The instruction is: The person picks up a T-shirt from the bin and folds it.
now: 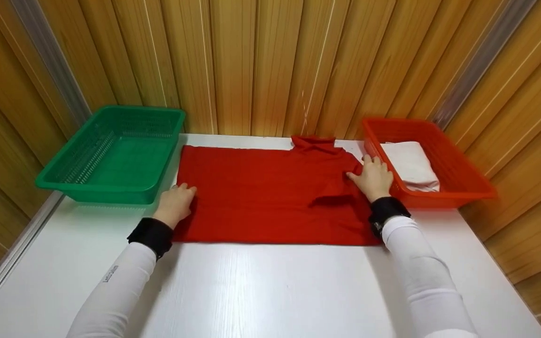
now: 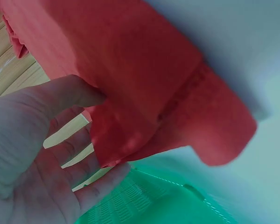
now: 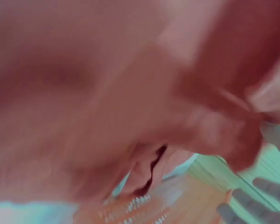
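A red collared shirt lies on the white table, folded into a long shape with its collar at the back right. At the left end, my left hand pinches the edge between thumb and index finger; its other fingers spread beyond the cloth in the left wrist view. My right hand pinches the shirt's right end near the shoulder, its thumb against the fabric. The right wrist view is blurred, with red fabric filling most of it and the other fingers spread below.
A green plastic basket stands at the back left, just past my left hand. At the back right, a red plastic basket holds a folded white cloth. Wood-patterned panels rise behind the table.
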Action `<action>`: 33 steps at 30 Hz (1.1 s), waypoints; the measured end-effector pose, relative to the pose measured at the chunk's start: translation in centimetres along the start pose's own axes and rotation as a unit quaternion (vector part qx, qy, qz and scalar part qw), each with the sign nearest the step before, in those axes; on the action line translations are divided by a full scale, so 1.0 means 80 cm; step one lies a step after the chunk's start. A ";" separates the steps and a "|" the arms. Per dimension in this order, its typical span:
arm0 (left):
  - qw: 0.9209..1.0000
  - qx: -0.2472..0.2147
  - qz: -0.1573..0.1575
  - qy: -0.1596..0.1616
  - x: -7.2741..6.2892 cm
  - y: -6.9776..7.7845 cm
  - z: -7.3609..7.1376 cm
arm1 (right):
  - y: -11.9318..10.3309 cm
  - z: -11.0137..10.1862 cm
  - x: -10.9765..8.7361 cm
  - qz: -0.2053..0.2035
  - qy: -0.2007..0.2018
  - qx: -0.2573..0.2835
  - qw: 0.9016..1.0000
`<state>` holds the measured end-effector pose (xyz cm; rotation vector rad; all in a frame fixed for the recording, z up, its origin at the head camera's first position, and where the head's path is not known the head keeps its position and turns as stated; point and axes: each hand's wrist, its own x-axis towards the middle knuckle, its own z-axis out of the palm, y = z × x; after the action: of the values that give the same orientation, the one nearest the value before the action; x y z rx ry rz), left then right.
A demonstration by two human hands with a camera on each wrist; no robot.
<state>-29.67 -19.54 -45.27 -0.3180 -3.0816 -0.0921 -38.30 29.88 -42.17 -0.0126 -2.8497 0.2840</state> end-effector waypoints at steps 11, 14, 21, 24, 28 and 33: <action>1.000 0.001 0.000 0.008 -0.002 0.003 -0.002 | -0.010 0.019 -0.012 0.040 -0.255 0.019 0.966; 1.000 0.003 0.004 0.014 -0.004 0.005 -0.003 | -0.013 0.030 -0.015 0.046 -0.263 0.022 0.963; 1.000 0.004 0.004 0.018 -0.004 0.005 -0.003 | -0.027 0.052 -0.017 0.022 -0.181 0.104 0.978; 1.000 0.003 0.005 0.017 -0.003 0.005 -0.001 | -0.038 0.059 -0.015 -0.033 -0.148 0.208 0.966; 1.000 0.004 0.002 0.012 -0.004 0.005 0.002 | -0.053 0.065 -0.018 -0.107 -0.188 0.282 0.935; 1.000 0.022 -0.002 0.011 -0.010 0.008 0.003 | -0.070 0.063 -0.043 -0.132 -0.238 0.149 0.951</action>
<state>-28.76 -19.06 -45.50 -0.3064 -3.0581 -0.0291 -36.25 23.26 -46.74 0.5677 -3.1851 0.7437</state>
